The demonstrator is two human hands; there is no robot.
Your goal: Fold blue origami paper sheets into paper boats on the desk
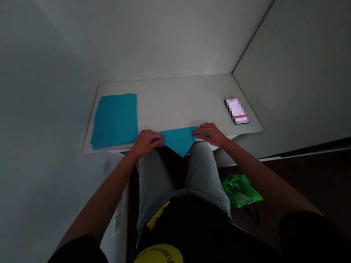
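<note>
A blue sheet of paper (180, 140), folded to a point at its near end, lies at the front edge of the white table, its tip hanging over the edge above my lap. My left hand (147, 142) pinches its left corner between thumb and fingers. At the opposite corner, my right hand (210, 134) grips the paper the same way. The paper's far edge runs straight between both hands. Just beyond my left hand lies a stack of blue paper (114, 119).
The white table (177, 100) is boxed in by walls at the back and sides. A phone (237, 110), blurred out and lit, rests near its right end. On the dark floor at lower right sits a green bag (242, 192).
</note>
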